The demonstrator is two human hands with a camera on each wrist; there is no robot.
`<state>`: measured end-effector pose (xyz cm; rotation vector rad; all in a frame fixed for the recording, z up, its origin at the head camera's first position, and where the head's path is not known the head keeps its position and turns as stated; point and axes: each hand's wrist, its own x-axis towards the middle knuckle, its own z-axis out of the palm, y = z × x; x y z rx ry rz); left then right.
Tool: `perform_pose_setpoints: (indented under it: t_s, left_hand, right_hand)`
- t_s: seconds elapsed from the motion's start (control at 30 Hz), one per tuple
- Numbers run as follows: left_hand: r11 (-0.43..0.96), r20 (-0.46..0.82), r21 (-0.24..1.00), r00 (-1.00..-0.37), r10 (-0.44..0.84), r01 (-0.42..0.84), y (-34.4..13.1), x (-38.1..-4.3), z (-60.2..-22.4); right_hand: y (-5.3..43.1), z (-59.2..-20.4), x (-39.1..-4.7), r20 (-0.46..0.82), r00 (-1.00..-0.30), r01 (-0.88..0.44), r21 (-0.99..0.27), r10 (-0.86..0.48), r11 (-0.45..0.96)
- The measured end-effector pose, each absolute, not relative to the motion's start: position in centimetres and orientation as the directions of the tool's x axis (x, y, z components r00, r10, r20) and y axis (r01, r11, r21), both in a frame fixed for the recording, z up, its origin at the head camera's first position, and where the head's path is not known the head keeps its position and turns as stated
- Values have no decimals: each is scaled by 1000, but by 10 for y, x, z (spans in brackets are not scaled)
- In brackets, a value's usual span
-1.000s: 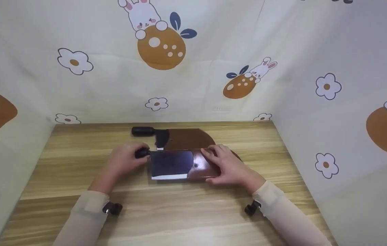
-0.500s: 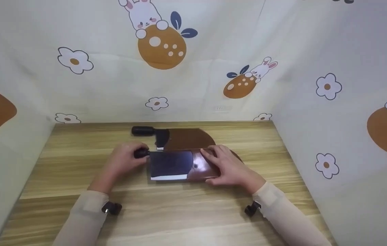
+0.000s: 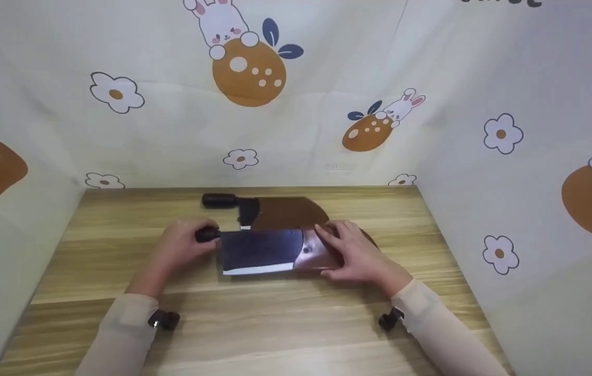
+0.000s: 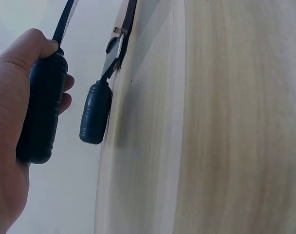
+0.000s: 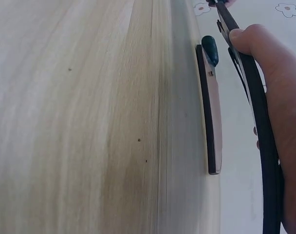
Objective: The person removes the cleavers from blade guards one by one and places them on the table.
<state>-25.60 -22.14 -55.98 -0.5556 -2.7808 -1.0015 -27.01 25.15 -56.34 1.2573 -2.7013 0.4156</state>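
A cleaver (image 3: 259, 251) with a wide dark blade and a bright cutting edge is partly inside a glossy brown sheath (image 3: 318, 251). My left hand (image 3: 178, 248) grips its black handle (image 4: 43, 109), the thumb lying along the top in the left wrist view. At the other end, my right hand (image 3: 359, 256) holds the sheath between thumb and fingers. Both wrist views show the cleaver and sheath raised off the table. Just behind, a second cleaver with a black handle (image 3: 218, 200) lies on the table, its blade mostly covered by a brown sheath (image 3: 291, 211).
The wood-grain table (image 3: 275, 329) is bounded by a pale cloth backdrop (image 3: 170, 130) at the back and sides, printed with rabbits and flowers. The second cleaver lies close to the table's back edge.
The left hand has drawn the cleaver a little to the left, while the right hand and sheath have shifted slightly right. More of the blade shows now. The second cleaver stays put.
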Motion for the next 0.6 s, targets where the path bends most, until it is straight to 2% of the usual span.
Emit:
perform_pose_setpoints:
  t_s: [0.23,0.6]
  left_hand:
    - [710,249,595,-926,283,376,-225,-258,-560]
    - [712,223,601,-932,285,362,-233,-256,-559]
  right_hand:
    - [254,-564,-272,255,-639,-769,-193,-726,609]
    - [259,-562,-270,218,-674,-739,-220,-706,637]
